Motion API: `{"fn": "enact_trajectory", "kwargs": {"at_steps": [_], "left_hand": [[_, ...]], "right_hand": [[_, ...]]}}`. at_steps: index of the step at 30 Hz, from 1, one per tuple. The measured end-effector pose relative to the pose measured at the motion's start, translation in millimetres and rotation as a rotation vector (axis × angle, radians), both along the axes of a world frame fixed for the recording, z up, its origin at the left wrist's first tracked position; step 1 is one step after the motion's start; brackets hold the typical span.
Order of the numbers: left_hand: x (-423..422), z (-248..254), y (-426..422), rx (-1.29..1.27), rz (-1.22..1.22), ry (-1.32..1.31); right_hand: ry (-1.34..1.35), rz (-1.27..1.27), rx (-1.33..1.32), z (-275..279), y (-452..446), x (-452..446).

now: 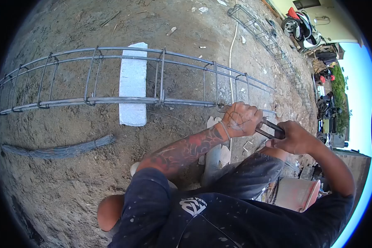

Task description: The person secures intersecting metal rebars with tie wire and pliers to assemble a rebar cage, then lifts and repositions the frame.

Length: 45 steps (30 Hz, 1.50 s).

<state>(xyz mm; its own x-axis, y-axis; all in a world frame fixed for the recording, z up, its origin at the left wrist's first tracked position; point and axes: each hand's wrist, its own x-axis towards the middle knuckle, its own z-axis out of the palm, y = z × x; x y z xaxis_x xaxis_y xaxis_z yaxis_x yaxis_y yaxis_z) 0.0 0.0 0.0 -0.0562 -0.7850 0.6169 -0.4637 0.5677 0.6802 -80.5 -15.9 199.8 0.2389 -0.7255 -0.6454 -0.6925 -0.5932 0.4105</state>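
Bare dirt ground [82, 173] fills most of the view. Long steel cage [161, 99] runs across it, square rings along straight bars, one end beside the left hand. Second cage [277, 48] lies farther off on the ground, well apart from the first. Scooter [312, 35] stands near a wall in the upper right. Pale bucket [295, 194] with a reddish rim sits by the person's leg, partly hidden by the dark shirt. White block [133, 78] lies crosswise under the near cage, bars passing over it. Tied wire bundle [60, 152] on the dirt, left of the person, apart from the cage. Right hand [295, 138] – wrapped around one end of a dark two-bar tool. Left hand [240, 119] – clenched at the tool's other end, near the cage end; can't tell what else is inside the fist. Tool [271, 125] spans the gap between both hands, just beyond the near cage. Thin bracelet [225, 130] on the left wrist.
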Motion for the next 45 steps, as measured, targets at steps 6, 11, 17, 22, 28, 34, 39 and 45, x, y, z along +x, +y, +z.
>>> {"fn": "enact_trajectory", "kwargs": {"at_steps": [6,11,17,22,28,34,39,45], "left_hand": [[-6.0,-5.1,-2.2,-0.289,0.172,0.081],[6.1,23.7,-21.7,0.309,-0.188,-0.078],[-9.5,6.1,-3.1,-0.104,0.216,0.135],[-9.6,3.2,2.0,-0.248,0.296,0.110],[-6.0,8.3,-16.5,-0.078,0.066,-0.030],[-20.6,8.9,-2.9,-0.224,0.327,0.159],[-7.0,26.9,0.8,-0.194,0.194,0.195],[-12.4,36.4,-10.4,-0.143,-0.008,0.099]], "right_hand": [[-0.097,-0.440,0.287,-13.8,2.6,-6.5],[0.015,0.404,-0.160,-17.9,1.1,-19.9],[0.006,-0.142,0.330,10.2,-9.5,15.4],[-0.152,-0.468,0.411,-5.9,-10.5,-3.0],[0.017,0.713,-0.293,-24.0,-10.5,-31.4],[-0.154,-0.196,0.303,6.7,-15.1,-1.2],[-0.111,0.690,-0.296,-20.2,-0.3,-42.6],[-0.340,0.416,-0.458,-36.2,3.4,-75.2]]}}
